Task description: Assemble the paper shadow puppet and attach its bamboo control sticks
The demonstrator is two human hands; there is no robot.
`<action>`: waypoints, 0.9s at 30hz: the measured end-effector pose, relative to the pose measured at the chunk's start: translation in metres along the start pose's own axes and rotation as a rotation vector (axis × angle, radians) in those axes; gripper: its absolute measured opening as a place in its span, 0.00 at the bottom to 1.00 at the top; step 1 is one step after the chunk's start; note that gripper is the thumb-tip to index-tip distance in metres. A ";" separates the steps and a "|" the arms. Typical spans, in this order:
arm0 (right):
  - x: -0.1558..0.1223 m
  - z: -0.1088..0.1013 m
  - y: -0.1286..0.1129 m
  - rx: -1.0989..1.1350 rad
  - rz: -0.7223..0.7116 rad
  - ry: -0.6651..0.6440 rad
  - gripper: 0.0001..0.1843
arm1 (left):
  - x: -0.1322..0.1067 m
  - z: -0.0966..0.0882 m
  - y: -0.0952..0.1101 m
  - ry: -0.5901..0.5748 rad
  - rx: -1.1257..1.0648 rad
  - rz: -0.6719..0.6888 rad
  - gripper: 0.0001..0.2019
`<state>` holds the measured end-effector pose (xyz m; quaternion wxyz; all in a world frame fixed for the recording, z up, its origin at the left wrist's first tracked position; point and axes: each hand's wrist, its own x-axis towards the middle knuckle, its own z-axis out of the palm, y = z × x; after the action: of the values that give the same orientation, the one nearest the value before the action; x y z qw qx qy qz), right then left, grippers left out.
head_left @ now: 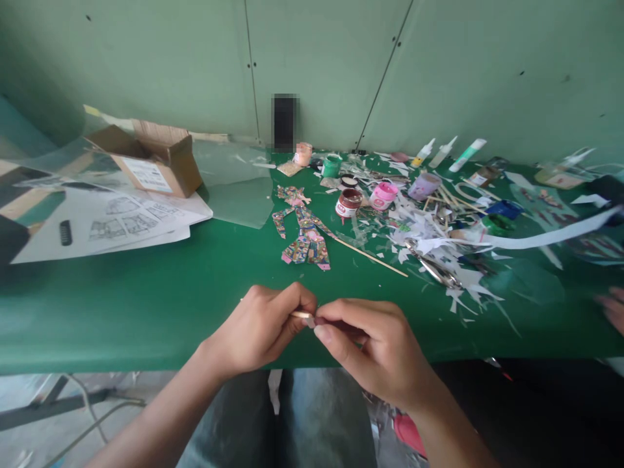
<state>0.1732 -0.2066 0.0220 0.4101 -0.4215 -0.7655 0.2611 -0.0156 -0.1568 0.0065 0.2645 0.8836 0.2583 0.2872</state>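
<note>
Ahead, open jar (383,197) (pink inside); left hand (266,323) pinches stick (299,314).

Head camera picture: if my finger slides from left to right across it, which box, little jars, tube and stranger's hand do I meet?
Cardboard box → peach jar → dark red jar → pink jar → pale purple jar → white-and-green tube → another person's hand, blurry at the edge.

I had a thin, pale wooden stick (299,314) pinched in my left fingers (298,296), its short bare end slanting slightly down to the right, over the table (121,299). At its tip was a small greyish piece (310,322), right by my right fingertips (325,335); my grip hid the rest.
</note>
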 end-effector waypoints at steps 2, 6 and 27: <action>0.000 0.000 0.001 0.017 0.004 -0.015 0.12 | 0.000 0.000 0.000 0.001 0.002 0.015 0.11; 0.000 0.001 0.002 0.055 0.003 -0.004 0.12 | 0.001 0.000 -0.001 0.021 -0.009 0.055 0.09; -0.001 -0.001 0.006 0.132 0.017 -0.052 0.11 | -0.001 0.003 -0.003 0.001 0.012 0.070 0.10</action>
<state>0.1766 -0.2042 0.0182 0.4149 -0.3931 -0.7533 0.3255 -0.0154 -0.1563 0.0025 0.2487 0.8937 0.2290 0.2951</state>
